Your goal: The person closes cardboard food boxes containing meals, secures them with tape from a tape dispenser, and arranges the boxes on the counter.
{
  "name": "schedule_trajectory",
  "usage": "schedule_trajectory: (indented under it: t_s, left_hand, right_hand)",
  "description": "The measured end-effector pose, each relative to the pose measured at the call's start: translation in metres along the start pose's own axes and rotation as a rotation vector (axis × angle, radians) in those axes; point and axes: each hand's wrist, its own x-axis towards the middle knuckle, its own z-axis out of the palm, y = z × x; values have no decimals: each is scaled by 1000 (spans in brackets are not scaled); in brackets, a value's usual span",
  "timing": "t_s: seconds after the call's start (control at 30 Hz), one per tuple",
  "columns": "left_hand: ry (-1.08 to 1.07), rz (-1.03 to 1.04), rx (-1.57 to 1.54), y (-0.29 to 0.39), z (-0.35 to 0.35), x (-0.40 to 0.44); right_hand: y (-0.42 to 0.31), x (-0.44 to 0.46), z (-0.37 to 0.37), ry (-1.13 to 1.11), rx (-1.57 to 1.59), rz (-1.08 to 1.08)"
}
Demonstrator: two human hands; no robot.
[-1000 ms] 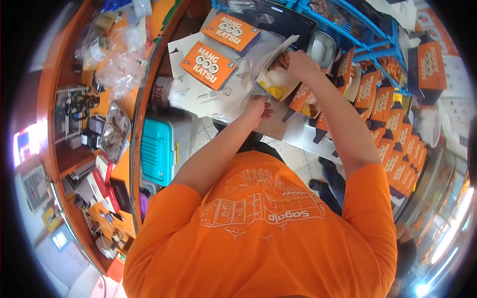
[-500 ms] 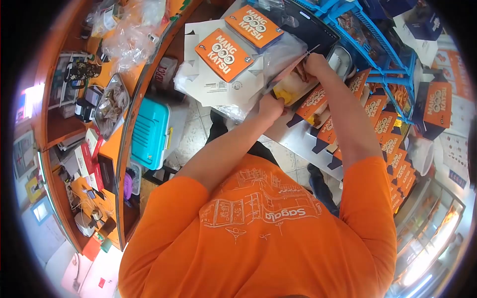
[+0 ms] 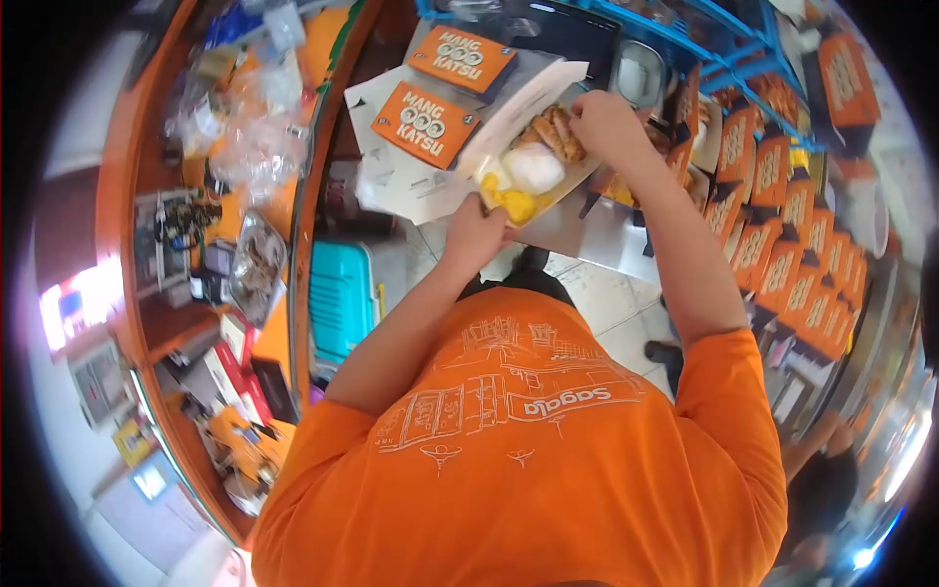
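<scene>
Food box lies open, gripped by your left hand; your right hand (grip unclear) at its far end.

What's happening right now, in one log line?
open box: brown pieces, white mound, yellow food | left hand: at near end | right hand: at far end

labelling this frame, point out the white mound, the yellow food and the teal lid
White mound [image 3: 535, 168], head view, its middle.
Yellow food [image 3: 516, 203], head view, its larger lump.
Teal lid [image 3: 340, 301], head view, its ribbed top.
</scene>
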Motion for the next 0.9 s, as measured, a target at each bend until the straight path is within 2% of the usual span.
schedule_trajectory:
  t_s: [0.2,0.27,0.3,0.37,0.43,0.47,0.5,0.63,0.77,0.87,0.9]
  left_hand:
    - [-174,105,314,30,-75,-36]
    - [-281,119,607,30,-86,-38]
    - [-312,116,605,20,-88,-30]
    - [-490,313,851,-10,-88,-11]
    - [-543,238,874,-17,-65,-5]
    - [-583,312,880,-35,-53,6]
    - [-619,391,885,-47,-41,17]
    - [-555,384,1010,-46,-3,45]
    - [-421,420,973,-36,-8,58]
    - [-302,292,1026,-37,-8,58]
    - [-252,271,934,-42,-7,55]
  right_hand:
    - [-64,-120,10,140,299,347]
    - [-80,-164,27,188,367,445]
    - [-87,-185,37,223,439,554]
    - [-87,-211,58,250,499,680]
    - [-83,-235,77,258,494,911]
    - [-77,-241,86,292,470,956]
    - [-69,-245,96,300,464,960]
    - [-36,-231,120,403,420,985]
    - [-22,-196,148,496,464,839]
    - [-14,-180,146,528,522,758]
    - [-14,-179,142,517,560,723]
